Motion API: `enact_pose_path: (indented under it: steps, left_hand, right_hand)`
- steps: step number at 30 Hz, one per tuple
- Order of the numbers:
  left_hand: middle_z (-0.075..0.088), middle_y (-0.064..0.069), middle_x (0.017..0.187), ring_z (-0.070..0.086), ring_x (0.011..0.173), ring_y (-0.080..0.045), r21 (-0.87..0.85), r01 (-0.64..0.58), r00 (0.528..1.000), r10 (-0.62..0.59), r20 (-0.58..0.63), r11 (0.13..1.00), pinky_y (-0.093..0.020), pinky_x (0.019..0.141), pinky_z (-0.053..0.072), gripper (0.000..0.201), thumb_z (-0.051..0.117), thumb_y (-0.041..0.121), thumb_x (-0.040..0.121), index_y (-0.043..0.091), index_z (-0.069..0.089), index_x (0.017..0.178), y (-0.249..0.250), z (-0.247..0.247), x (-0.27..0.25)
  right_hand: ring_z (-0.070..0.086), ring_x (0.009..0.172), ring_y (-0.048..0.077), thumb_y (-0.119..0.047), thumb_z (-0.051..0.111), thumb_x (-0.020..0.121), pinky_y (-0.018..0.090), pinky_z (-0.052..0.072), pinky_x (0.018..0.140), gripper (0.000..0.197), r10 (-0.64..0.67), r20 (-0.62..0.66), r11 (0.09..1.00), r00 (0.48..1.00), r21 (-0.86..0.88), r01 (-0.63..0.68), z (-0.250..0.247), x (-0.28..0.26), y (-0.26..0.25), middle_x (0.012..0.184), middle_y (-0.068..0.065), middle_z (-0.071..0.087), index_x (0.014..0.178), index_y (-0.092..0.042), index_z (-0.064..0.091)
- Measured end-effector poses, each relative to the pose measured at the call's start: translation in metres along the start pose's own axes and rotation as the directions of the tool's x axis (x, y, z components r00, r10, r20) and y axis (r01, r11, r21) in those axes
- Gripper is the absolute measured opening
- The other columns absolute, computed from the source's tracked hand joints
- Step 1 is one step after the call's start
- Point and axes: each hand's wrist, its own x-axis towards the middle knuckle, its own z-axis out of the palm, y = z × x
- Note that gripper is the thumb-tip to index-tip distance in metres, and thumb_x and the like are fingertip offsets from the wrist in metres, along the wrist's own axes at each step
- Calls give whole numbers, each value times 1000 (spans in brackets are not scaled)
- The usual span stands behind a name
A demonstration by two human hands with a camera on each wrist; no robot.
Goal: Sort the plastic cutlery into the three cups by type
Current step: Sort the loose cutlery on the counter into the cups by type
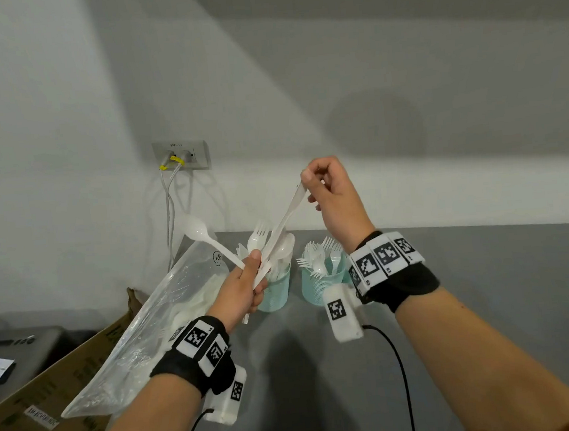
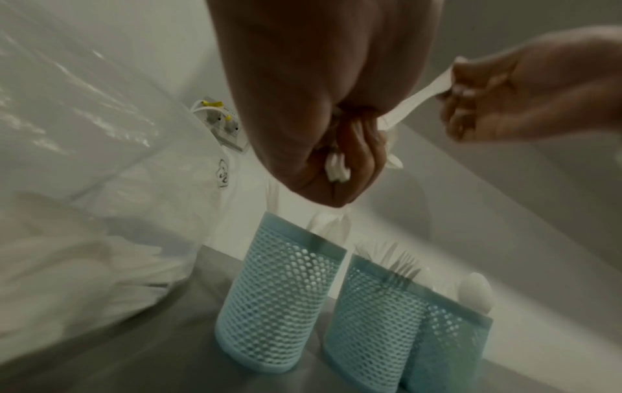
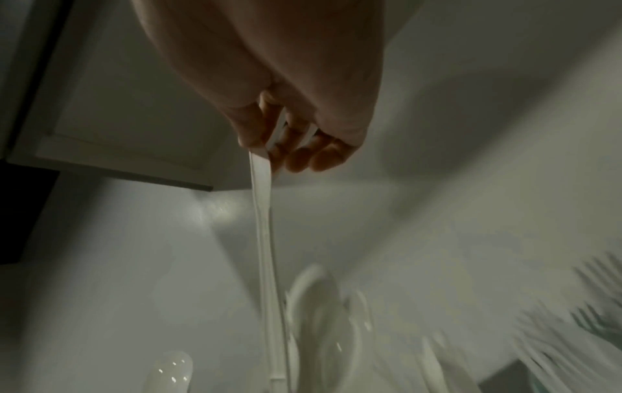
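Note:
My left hand (image 1: 252,280) grips a bundle of white plastic cutlery (image 1: 262,251) above the cups; a spoon (image 1: 195,228) sticks out up-left and a fork (image 1: 260,233) points up. My right hand (image 1: 309,185) pinches the upper end of a white knife (image 1: 288,211) whose lower part still lies in that bundle. The knife (image 3: 266,239) hangs down from my right fingers (image 3: 296,157). Three teal mesh cups stand on the table: a left cup (image 2: 279,300) with white blades, a middle cup (image 2: 373,319) with forks, a right cup (image 2: 451,351) with spoons.
A clear plastic bag (image 1: 142,331) with more white cutlery leans on a cardboard box (image 1: 35,409) at the left. A wall socket (image 1: 181,155) with cables sits behind. The grey table (image 1: 488,283) stretches to the right. Black wrist cables (image 1: 397,360) hang over the table.

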Motion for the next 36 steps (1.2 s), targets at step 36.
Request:
enact_pose_path:
  steps: [36]
  left_hand:
    - [43,5,73,41,64,-8,294,-160,987,150,54,942,-29,68,38,24,36,42,99,27,51,113,-9,18,9]
  right_hand:
    - [60,91,4,-25,61,89,38,43,97,20,62,77,941,995,-336,-33,-3,-15,38,89,-19,64,78,-40,53]
